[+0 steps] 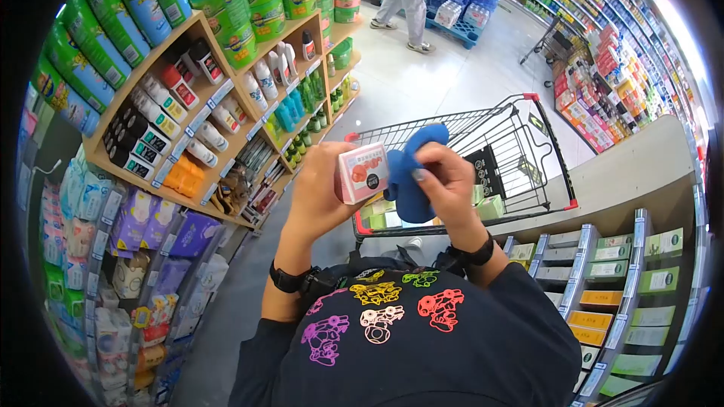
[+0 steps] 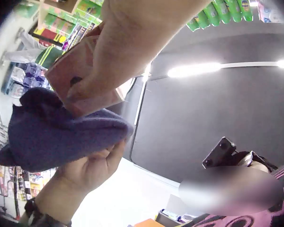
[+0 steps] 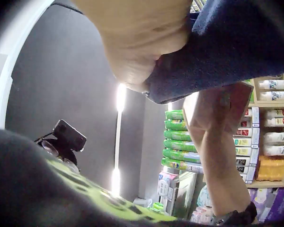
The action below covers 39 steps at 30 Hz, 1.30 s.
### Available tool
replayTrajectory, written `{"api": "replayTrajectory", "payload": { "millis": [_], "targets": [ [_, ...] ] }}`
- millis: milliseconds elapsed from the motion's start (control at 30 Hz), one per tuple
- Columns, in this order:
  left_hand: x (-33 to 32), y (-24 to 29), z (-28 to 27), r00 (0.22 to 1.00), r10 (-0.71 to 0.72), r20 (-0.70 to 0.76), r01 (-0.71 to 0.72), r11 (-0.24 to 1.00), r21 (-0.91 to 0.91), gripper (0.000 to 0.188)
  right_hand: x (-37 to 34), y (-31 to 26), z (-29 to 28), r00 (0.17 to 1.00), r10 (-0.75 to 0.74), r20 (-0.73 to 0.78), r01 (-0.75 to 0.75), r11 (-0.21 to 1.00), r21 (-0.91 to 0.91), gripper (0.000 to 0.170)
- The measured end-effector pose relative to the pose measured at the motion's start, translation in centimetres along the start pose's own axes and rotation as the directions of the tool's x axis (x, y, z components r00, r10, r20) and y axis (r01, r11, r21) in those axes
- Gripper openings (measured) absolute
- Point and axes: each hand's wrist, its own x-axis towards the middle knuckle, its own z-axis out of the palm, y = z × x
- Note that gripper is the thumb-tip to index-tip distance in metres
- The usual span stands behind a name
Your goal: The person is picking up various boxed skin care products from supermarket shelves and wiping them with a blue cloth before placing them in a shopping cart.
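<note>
Blue cloth (image 1: 419,173) hangs from the right hand (image 1: 451,188), its fingers pinching the upper part; its left edge meets a pink-and-white box (image 1: 364,173), gripped upright by the curled fingers of the left hand (image 1: 323,190). Both are held up at the near rim of the shopping cart (image 1: 483,158). Open floor (image 1: 422,83) lies beyond the cart; wooden shelves (image 1: 219,105) border the left side.

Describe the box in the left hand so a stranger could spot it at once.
Find the shopping cart, then the left hand raised at its near side, gripping the small box. It is pale pink and white, with round reddish shapes and a dark round mark. Its pink sets it apart from the blue cloth beside it and the light green box in the cart.
</note>
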Motion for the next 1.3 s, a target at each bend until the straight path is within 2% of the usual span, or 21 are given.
{"api": "replayTrajectory", "payload": {
  "millis": [67,133,167,267,367,467,567,667,700,800,833,967,1067,1300],
  "targets": [
    [0.0,-0.2,0.4,0.999,0.050,-0.006,-0.050,0.999,0.022,0.058,0.0,1.1,1.0,0.998,0.023,0.057,-0.013,0.987,-0.161,0.014],
    [0.0,-0.3,0.4,0.995,0.096,-0.002,-0.095,0.991,0.094,0.057,0.4,1.5,2.3,0.968,-0.175,0.179,0.242,0.838,-0.489,0.017],
    [-0.1,-0.3,0.5,0.995,0.096,0.000,-0.095,0.989,0.114,0.057,0.1,1.8,2.8,0.975,-0.165,0.146,0.216,0.852,-0.477,0.020],
    [-0.3,-0.4,0.4,0.995,0.095,-0.012,-0.093,0.986,0.137,0.057,0.0,2.5,2.8,0.973,-0.203,0.114,0.232,0.797,-0.558,0.019],
    [-0.7,-0.5,0.3,0.993,0.118,-0.023,-0.114,0.984,0.138,0.056,-0.2,3.3,2.4,0.977,-0.212,0.020,0.178,0.762,-0.622,0.017],
    [-0.9,-0.5,0.2,0.989,0.140,-0.038,-0.135,0.984,0.116,0.058,-0.7,3.0,2.4,0.981,-0.195,-0.010,0.142,0.748,-0.648,0.016],
    [-1.1,-0.2,0.5,0.991,0.131,-0.027,-0.128,0.989,0.079,0.060,-1.1,1.8,2.8,0.978,-0.209,0.028,0.174,0.725,-0.666,0.016],
    [-1.0,-0.3,1.0,0.990,0.138,-0.002,-0.138,0.987,0.080,0.059,-1.5,1.1,2.8,0.952,-0.213,0.218,0.304,0.697,-0.650,0.018],
    [-1.1,-0.3,1.2,0.990,0.143,0.008,-0.143,0.986,0.086,0.059,-1.9,1.2,2.9,0.958,-0.180,0.225,0.284,0.719,-0.635,0.021],
    [-1.0,0.0,1.5,0.990,0.139,-0.023,-0.138,0.989,0.056,0.055,-1.8,0.9,2.3,0.927,-0.306,0.216,0.365,0.611,-0.703,0.025],
    [-1.0,0.2,1.5,0.994,0.107,-0.026,-0.106,0.994,0.038,0.056,-1.8,1.2,1.9,0.935,-0.288,0.205,0.345,0.614,-0.710,0.033],
    [-0.9,0.8,1.3,0.999,0.035,-0.009,-0.035,0.999,-0.005,0.057,-2.4,2.1,1.4,0.957,-0.222,0.189,0.292,0.730,-0.618,0.042],
    [-0.9,0.9,1.4,1.000,0.026,0.017,-0.026,1.000,-0.007,0.057,-3.1,3.3,1.1,0.954,-0.272,0.125,0.287,0.710,-0.643,0.040],
    [-0.9,0.8,1.6,0.998,-0.047,0.047,0.045,0.998,0.035,0.055,-3.0,3.5,1.1,0.937,-0.305,0.170,0.334,0.645,-0.687,0.033]
  ]
}}
